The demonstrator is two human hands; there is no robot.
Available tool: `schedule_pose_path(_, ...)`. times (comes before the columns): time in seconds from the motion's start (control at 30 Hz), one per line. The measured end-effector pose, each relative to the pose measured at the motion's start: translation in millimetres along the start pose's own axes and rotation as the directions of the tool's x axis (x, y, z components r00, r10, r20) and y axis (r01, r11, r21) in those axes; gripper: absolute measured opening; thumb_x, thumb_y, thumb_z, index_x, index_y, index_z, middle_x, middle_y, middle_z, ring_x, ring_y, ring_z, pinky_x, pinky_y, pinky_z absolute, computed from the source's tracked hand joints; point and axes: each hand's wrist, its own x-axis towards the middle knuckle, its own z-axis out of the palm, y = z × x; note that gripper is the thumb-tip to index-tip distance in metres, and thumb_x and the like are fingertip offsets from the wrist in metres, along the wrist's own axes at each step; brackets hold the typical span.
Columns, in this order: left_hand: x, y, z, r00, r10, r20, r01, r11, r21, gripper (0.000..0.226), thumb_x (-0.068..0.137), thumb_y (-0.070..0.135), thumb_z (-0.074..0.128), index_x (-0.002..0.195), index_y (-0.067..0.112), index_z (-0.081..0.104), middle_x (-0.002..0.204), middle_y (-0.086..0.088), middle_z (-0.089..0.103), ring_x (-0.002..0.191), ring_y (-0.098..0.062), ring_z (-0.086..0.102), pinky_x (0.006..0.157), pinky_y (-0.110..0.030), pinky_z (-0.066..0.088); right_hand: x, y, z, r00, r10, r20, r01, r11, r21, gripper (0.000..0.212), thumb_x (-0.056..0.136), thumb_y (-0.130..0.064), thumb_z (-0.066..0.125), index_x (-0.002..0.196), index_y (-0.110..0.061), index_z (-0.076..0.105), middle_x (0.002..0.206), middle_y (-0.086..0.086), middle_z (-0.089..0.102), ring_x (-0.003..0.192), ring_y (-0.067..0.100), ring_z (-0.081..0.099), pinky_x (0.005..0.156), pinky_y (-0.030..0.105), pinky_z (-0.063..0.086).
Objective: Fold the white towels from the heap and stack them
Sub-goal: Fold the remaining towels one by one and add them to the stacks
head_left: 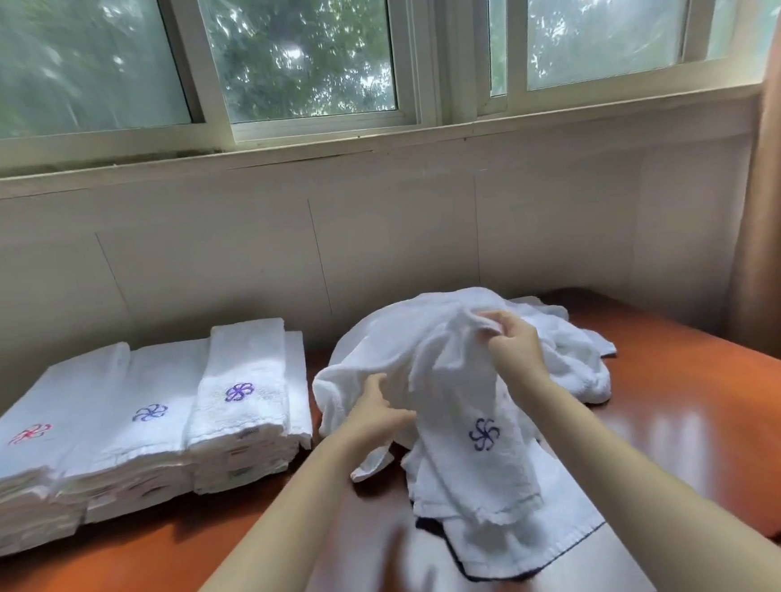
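Where a wide sliding window (pixel 303 45) spans the far side with green foliage behind its glass, a pale panelled wall (pixel 374 231) runs below the sill down to a glossy reddish-brown wooden table (pixel 717 433). A brown curtain (pixel 775 219) hangs at the right edge of the view. Three stacks of folded white towels stand side by side on the left part of the table, touching one another: the left stack (pixel 23 465) has a red pinwheel emblem on top, the middle stack (pixel 124 438) a blue one, and the right stack (pixel 249 423) a purple one. The heap of unfolded white towels (pixel 566 356) lies on the table to the right of the stacks, close to the wall. One white towel (pixel 451 384) is raised off the front of the heap, and its lower part drapes down onto the table toward the near edge. The left hand (pixel 379 413) grips the left side of this towel, fingers curled into the cloth. The right hand (pixel 516 344) pinches a raised fold at the top of the same towel. A dark blue pinwheel emblem (pixel 483 434) shows on the hanging part, below and between the hands.
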Motion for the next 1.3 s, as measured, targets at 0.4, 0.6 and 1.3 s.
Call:
schedule_pose_path(0.4, -39, 21, -47, 0.859, 0.291, -0.422, -0.366, 0.925, -0.106, 0.032, 0.067, 0.038, 0.061, 0.088, 0.014, 0.059, 0.085, -0.001, 0.064, 0.077, -0.017, 0.057, 0.065, -0.027, 0.044, -44, -136, 25, 0.812, -0.508, 0.289, 0.558, 0.82, -0.126, 0.027, 0.092, -0.005, 0.044, 0.09, -0.017, 0.068, 0.062, -0.01, 0.056, 0.055, 0.004, 0.048, 0.057, 0.021, 0.038)
schedule_pose_path(0.6, -99, 16, -125, 0.838, 0.408, -0.362, -0.427, 0.904, 0.03, 0.016, 0.077, 0.017, 0.077, 0.082, 0.012, 0.063, 0.071, 0.007, 0.061, 0.067, -0.01, 0.055, 0.062, -0.021, 0.044, -46, -152, 37, 0.751, -0.646, 0.132, 0.644, 0.675, -0.359, 0.023, 0.097, -0.021, 0.047, 0.107, -0.018, 0.068, 0.096, 0.009, 0.071, 0.092, 0.032, 0.063, 0.079, 0.039, 0.051)
schedule_pose_path(1.3, -242, 4, -285, 0.409, 0.548, -0.73, -0.115, 0.824, 0.554, 0.028, 0.089, 0.003, 0.045, 0.101, 0.01, 0.07, 0.097, -0.014, 0.069, 0.091, -0.031, 0.059, 0.074, -0.032, 0.041, -99, -276, 87, 0.322, -0.916, 0.239, 0.806, 0.133, -0.576, 0.043, 0.097, -0.045, 0.043, 0.095, -0.006, 0.061, 0.076, 0.023, 0.065, 0.073, 0.039, 0.065, 0.06, 0.034, 0.037)
